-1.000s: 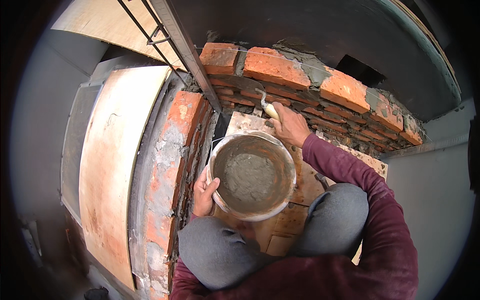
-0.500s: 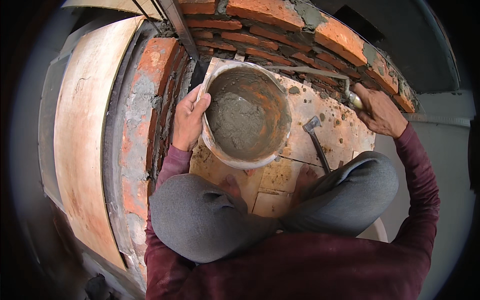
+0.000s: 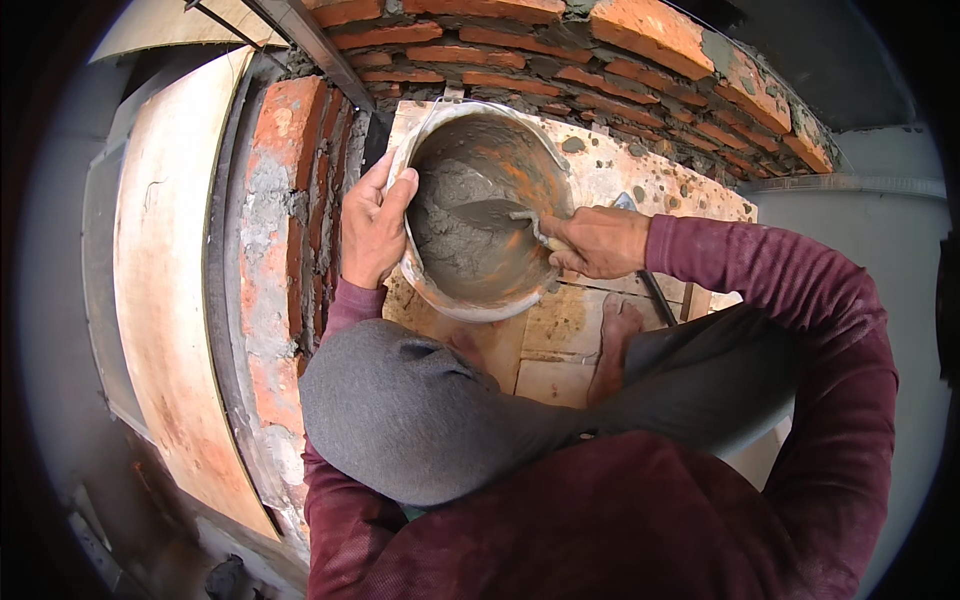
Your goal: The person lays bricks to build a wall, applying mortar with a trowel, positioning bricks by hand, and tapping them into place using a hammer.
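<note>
My left hand (image 3: 376, 222) grips the left rim of a round white bucket (image 3: 440, 300), tilted slightly, with wet grey mortar (image 3: 450, 235) inside. My right hand (image 3: 598, 240) is closed on the handle of a trowel (image 3: 480, 212), whose blade is in the mortar at the bucket's right middle. Below my right hand lies a dark-handled tool (image 3: 655, 297), partly hidden by the hand and forearm.
A red brick wall (image 3: 650, 40) curves behind the bucket; a mortar-smeared brick column (image 3: 270, 250) and a plywood sheet (image 3: 165, 280) stand at left. A metal post (image 3: 320, 55) rises at the corner. My legs and bare foot (image 3: 612, 340) are on the spattered board (image 3: 650, 170).
My right hand has brought the trowel from the wall side down and left into the bucket. My left hand and bucket have shifted upward in the picture.
</note>
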Motion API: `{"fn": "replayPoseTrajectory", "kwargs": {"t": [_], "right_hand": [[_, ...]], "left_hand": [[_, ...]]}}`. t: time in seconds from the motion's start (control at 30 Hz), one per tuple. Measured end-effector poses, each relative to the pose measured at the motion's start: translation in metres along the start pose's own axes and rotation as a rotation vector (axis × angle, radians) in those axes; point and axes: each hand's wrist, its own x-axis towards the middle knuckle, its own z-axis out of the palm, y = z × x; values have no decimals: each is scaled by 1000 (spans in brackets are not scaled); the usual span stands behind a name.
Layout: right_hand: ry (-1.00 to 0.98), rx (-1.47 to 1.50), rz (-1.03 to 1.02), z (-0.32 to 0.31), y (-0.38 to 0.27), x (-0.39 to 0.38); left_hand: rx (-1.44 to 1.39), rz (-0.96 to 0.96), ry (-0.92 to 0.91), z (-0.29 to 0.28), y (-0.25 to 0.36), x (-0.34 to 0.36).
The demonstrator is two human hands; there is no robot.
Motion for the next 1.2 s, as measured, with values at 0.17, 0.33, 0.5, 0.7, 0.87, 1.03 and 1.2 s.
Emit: {"fn": "replayPoseTrajectory", "kwargs": {"t": [0.17, 0.33, 0.5, 0.7, 0.87, 1.03, 1.2], "right_hand": [[49, -154, 15, -18, -6, -33], [-174, 280, 193, -9, -1, -11], [-170, 368, 8, -4, -3, -5], [-463, 741, 182, -17, -4, 9], [-579, 1153, 171, -26, 32, -22], [-476, 1234, 149, -59, 28, -48], [-88, 1130, 72, -160, -20, -89]], "left_hand": [[-49, 23, 56, 1, -4, -6], [-61, 59, 46, 7, -4, -6], [-140, 60, 67, 15, -6, -11], [-126, 41, -1, 22, -4, -5], [-248, -37, 83, -4, -12, -2], [-39, -34, 184, -52, -45, -27], [-57, -103, 245, -75, -71, -50]]}}
